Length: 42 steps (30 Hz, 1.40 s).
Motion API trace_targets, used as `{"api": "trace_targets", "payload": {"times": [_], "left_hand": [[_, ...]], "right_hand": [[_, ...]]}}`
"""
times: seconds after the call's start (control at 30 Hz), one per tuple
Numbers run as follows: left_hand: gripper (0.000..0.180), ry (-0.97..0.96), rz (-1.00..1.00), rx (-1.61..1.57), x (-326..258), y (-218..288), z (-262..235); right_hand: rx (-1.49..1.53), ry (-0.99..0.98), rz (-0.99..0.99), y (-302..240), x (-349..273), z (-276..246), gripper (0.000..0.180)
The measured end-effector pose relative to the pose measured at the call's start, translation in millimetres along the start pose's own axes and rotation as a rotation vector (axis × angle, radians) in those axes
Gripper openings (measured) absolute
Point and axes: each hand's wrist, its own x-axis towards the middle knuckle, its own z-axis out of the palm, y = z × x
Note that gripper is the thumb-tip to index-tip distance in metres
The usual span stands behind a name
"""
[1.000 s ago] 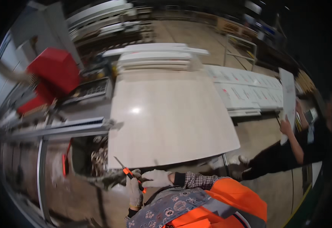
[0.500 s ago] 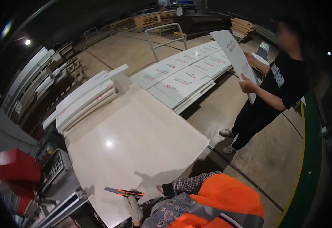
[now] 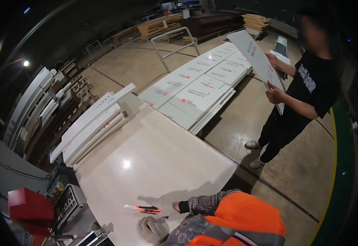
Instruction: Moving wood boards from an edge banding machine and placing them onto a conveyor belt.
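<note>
An orange-and-black utility knife [image 3: 149, 209] is low over the pale tabletop, its blade end pointing left. My right hand [image 3: 170, 208], in a pale glove that blends into the table, is closed at the handle end of the knife. Just below the knife is my left hand [image 3: 149, 230], also gloved in off-white, with its fingers loosely bent and apart from the knife. I see nothing in that hand. The large smooth worktable [image 3: 154, 160] spreads out in front of me.
White panels [image 3: 90, 127] are piled at the table's far left edge. Beyond lies a long stack of printed white boards [image 3: 199, 88]. On the right a person [image 3: 302, 90] in black holds a white board [image 3: 261, 61]. A red machine housing [image 3: 27, 209] stands at left.
My left hand has drawn away from the knife, toward me. The view has shifted slightly. The other person still holds the board.
</note>
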Motion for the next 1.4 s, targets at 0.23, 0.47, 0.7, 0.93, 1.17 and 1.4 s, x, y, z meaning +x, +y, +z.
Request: {"api": "trace_targets", "payload": {"times": [0.23,0.47,0.7,0.93,1.17,1.4], "left_hand": [[0.027,0.056,-0.116,0.030,-5.8,-28.0,18.0],[0.028,0.164,0.516,0.361,8.0,1.5,20.9],[0.023,0.018,-0.103,0.099,-1.3,-26.3,17.7],[0.032,-0.019,-0.124,0.195,-3.2,-26.9,15.6],[0.021,0.051,-0.126,0.194,-16.6,-59.7,27.1],[0.022,0.069,-0.119,0.169,-14.9,-58.1,22.7]], "right_hand": [[-0.074,-0.097,-0.068,-7.8,10.9,2.2,0.054],[-0.011,-0.041,-0.208,40.4,25.6,50.4,0.058],[0.088,-0.112,-0.098,-9.4,17.3,3.6,0.058],[0.049,-0.125,-0.110,2.5,22.9,26.0,0.068],[-0.039,-0.175,-0.074,-3.2,23.8,23.3,0.070],[-0.048,-0.271,-0.143,-16.7,37.5,8.2,0.071]]}}
